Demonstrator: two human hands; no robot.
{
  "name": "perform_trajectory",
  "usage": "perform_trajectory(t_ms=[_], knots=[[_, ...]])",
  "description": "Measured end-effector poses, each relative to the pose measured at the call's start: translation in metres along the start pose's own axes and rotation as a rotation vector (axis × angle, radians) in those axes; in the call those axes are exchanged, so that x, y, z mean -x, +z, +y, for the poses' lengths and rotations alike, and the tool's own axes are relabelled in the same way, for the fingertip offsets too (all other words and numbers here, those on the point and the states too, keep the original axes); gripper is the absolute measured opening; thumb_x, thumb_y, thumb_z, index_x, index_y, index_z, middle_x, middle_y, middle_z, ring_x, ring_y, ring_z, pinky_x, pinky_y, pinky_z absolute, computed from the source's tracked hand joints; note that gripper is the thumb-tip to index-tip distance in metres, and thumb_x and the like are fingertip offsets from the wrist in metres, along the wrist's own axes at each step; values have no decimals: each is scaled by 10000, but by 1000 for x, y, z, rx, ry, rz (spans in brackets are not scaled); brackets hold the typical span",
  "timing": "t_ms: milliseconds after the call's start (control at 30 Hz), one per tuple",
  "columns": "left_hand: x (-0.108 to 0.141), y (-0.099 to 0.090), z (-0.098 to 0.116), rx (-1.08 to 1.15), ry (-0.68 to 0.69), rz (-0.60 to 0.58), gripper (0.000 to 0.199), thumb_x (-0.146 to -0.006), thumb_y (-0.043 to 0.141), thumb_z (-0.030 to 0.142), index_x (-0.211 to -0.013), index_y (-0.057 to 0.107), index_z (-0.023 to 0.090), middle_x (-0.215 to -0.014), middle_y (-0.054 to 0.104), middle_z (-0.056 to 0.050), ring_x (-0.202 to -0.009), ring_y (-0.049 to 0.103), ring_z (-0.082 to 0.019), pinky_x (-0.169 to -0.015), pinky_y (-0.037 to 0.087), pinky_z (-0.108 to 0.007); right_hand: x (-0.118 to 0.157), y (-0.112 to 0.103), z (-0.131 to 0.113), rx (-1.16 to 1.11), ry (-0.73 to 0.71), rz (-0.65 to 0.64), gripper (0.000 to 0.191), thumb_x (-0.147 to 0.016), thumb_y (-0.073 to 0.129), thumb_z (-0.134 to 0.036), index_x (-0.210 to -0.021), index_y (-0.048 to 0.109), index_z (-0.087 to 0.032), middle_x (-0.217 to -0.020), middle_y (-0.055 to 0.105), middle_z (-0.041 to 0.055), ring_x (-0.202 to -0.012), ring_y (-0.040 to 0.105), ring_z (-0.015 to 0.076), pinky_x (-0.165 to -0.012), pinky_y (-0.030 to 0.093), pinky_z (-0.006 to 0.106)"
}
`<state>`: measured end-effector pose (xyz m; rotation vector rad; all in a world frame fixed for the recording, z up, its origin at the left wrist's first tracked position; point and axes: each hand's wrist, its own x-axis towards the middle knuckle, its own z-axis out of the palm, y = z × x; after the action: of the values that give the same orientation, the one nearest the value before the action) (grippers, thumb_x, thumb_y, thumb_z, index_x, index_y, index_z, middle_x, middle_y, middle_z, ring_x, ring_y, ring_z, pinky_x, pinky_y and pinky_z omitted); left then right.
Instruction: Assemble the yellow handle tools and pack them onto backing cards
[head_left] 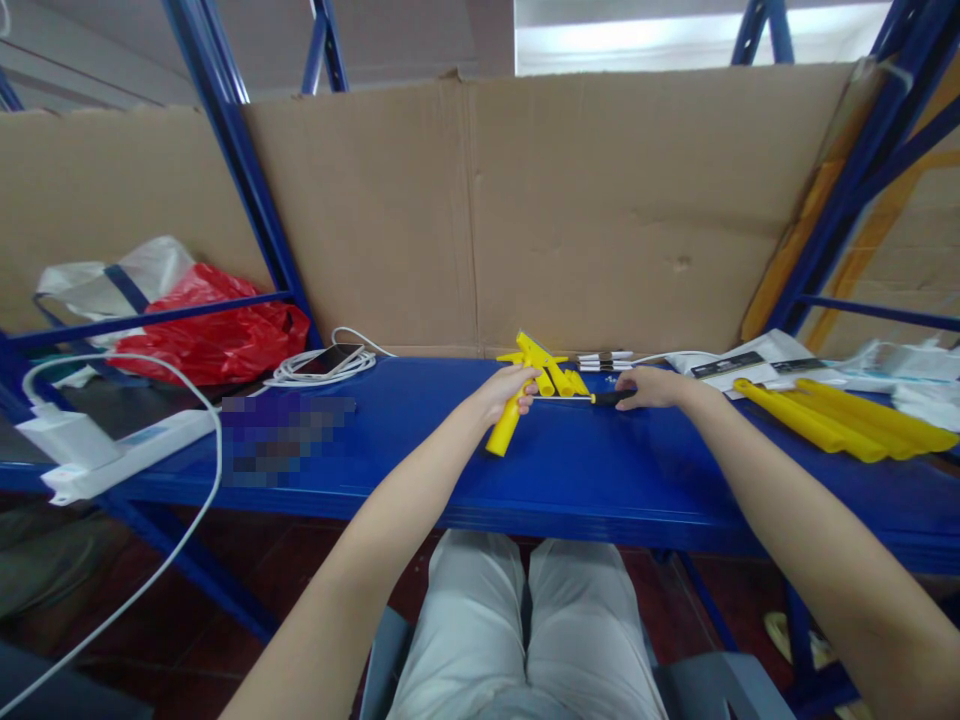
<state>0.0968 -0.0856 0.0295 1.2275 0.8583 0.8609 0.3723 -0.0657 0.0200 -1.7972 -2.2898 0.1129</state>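
Observation:
My left hand (511, 392) is closed around a yellow tool (504, 432) with a thick round handle, held tilted with its handle end toward me. Beyond that hand, several yellow plastic parts (556, 375) lie close together near the back of the blue table; their overlap hides where the tool's head ends. My right hand (646, 387) has its fingers on the black handle of a screwdriver (606, 398). The thin metal shaft points left, toward the yellow parts and my left hand.
Yellow half-round pieces (847, 420) and plastic packets (750, 362) lie at the right. Small white-and-dark bundles (604, 361) sit at the back. Left are a coiled white cable (319, 368), a red bag (217, 325) and a power strip (142, 455). Cardboard (585, 210) walls the back.

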Motion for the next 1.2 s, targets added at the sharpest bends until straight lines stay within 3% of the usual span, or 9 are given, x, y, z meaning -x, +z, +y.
perform_trajectory(t_ms=[67, 267, 467, 600, 833, 1000, 1200], knots=[[-2, -1, -1, 7, 11, 4, 137, -889, 427, 124, -785, 395, 208, -454, 366, 110, -277, 292, -31, -329, 220, -131, 2, 5, 4, -8, 44, 45, 270, -580, 768, -351, -810, 702, -226, -824, 699, 54, -785, 651, 253, -698, 481, 331], [-3, -2, -2, 20, 14, 25, 128, -880, 447, 128, -787, 410, 208, -465, 369, 107, -281, 294, -30, -336, 216, -133, 11, 9, 9, -51, 93, 26, 395, -607, 750, -278, -985, 701, -175, -1006, 694, 114, -917, 648, 279, -816, 490, 351], [-1, 0, 0, 14, 3, 51, 149, -887, 410, 103, -786, 397, 211, -454, 372, 105, -275, 293, -39, -329, 214, -144, 23, -3, 9, -312, 75, 108, 388, -590, 777, -385, -913, 700, -184, -858, 698, 58, -798, 642, 221, -720, 499, 316], [-1, -1, -1, 25, 15, 54, 138, -879, 427, 104, -788, 405, 206, -457, 371, 107, -278, 300, -35, -333, 220, -138, 32, -16, 1, -553, 141, 273, 453, -624, 740, -532, -887, 687, -167, -695, 647, 29, -617, 578, 155, -572, 453, 270], [-2, -2, -1, 31, 11, 84, 123, -865, 440, 106, -794, 410, 203, -462, 368, 108, -283, 301, -32, -340, 216, -135, 35, -27, -8, -892, 184, 672, 423, -647, 727, -562, -662, 533, -186, -531, 535, -3, -461, 480, 114, -444, 386, 243], [-4, -3, -2, 11, -5, 88, 126, -869, 428, 101, -800, 412, 206, -462, 379, 105, -279, 305, -35, -339, 217, -142, 42, -31, -18, -928, 242, 740, 318, -767, 659, -422, -613, 500, -194, -427, 480, -15, -333, 383, 94, -345, 268, 235], [-4, -4, -1, 8, -14, 92, 147, -880, 416, 94, -796, 395, 213, -449, 376, 108, -271, 301, -39, -334, 215, -149, 45, -43, -28, -1149, 397, 1048, 254, -770, 603, -187, -590, 428, -218, -359, 325, -73, -318, 288, 81, -333, 200, 247]])
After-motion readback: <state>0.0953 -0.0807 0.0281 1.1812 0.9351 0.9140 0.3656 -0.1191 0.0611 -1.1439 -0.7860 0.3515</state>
